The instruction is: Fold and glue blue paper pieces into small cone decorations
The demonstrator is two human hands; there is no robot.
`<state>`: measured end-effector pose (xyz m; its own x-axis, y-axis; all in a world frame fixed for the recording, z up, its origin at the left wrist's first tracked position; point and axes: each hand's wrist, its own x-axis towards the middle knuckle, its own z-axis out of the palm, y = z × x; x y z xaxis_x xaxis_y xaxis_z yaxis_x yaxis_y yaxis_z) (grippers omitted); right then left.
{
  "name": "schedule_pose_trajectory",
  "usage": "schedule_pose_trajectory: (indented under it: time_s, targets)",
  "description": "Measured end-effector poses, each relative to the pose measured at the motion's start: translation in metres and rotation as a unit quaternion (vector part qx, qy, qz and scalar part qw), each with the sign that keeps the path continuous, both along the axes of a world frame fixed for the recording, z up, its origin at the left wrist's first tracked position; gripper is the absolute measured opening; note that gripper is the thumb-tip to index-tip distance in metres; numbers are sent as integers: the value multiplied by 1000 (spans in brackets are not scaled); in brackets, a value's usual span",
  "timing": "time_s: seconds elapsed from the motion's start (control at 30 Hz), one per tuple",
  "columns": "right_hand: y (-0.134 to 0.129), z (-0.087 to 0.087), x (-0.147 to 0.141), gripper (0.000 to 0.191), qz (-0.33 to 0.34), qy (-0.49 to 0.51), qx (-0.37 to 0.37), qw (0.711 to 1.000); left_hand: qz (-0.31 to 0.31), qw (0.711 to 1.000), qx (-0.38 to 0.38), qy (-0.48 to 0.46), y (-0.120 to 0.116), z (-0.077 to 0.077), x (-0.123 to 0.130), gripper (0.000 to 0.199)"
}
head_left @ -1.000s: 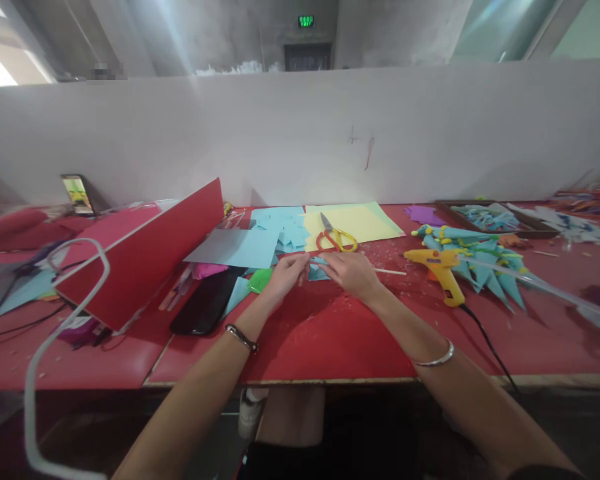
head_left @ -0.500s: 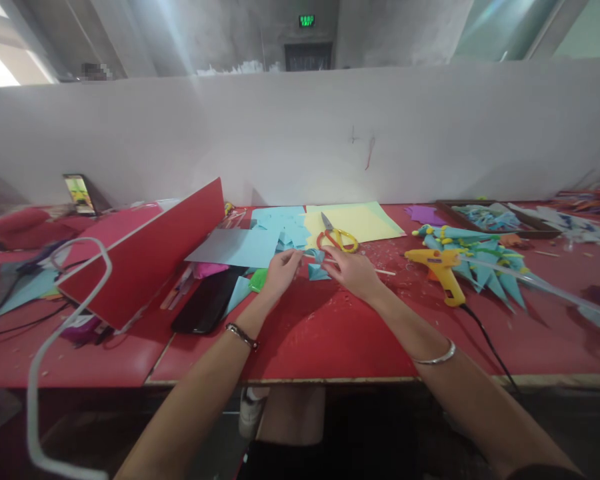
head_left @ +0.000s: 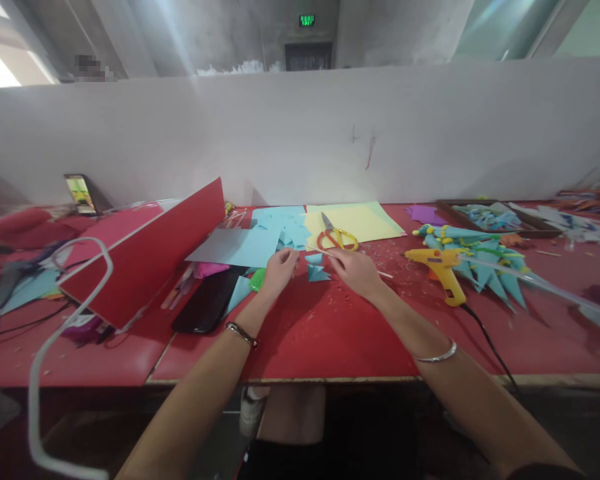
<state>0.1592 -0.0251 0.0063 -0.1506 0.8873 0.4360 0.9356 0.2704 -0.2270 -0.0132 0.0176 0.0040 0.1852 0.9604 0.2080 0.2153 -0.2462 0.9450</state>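
My right hand (head_left: 356,270) is closed on a thin pale stick (head_left: 314,249), whose tip points left toward my other hand. My left hand (head_left: 281,268) has its fingers pressed together; what they hold, if anything, is too small to make out. Between the hands, small folded blue paper pieces (head_left: 319,272) lie on the red tabletop (head_left: 320,340). Just behind them are scissors (head_left: 337,239) with red and yellow handles, resting on a yellow sheet (head_left: 375,220). Blue paper (head_left: 240,247) lies behind my left hand.
A yellow glue gun (head_left: 443,270) lies on the right, beside blue spiky paper shapes (head_left: 490,260) and a brown tray (head_left: 540,231). A black phone (head_left: 205,303) and a slanted red board (head_left: 155,260) are on the left. A white bent tube (head_left: 35,393) rises at the far left.
The hands have moved slightly apart. The thin stick's tip now shows between them, and the folded blue pieces below are less covered.
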Motion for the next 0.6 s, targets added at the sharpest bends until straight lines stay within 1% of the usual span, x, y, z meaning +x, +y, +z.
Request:
schedule_pose_trajectory:
  time_s: [0.07, 0.17, 0.23, 0.3, 0.37, 0.4, 0.6]
  targets:
    - [1, 0, 1, 30, -22, 8, -10, 1000, 8, 999, 27, 26, 1, -2, 0, 19]
    - [1, 0, 1, 31, -35, 18, -16, 999, 12, 987, 97, 126, 0, -6, 0, 13]
    - [1, 0, 0, 31, -36, 23, -13, 999, -16, 972, 127, 199, -2, -8, 0, 21]
    - [1, -1, 0, 31, -32, 27, -10, 999, -60, 957, 139, 249, -5, -9, 0, 27]
    - [2, -2, 0, 30, -31, 29, -11, 999, -95, 943, 149, 283, -6, -9, -1, 27]
    - [2, -2, 0, 30, -31, 30, -11, 999, -102, 937, 154, 297, -7, -9, -1, 27]
    - [2, -2, -1, 27, -22, 46, -22, 998, -126, 909, 178, 354, -8, -9, -2, 35]
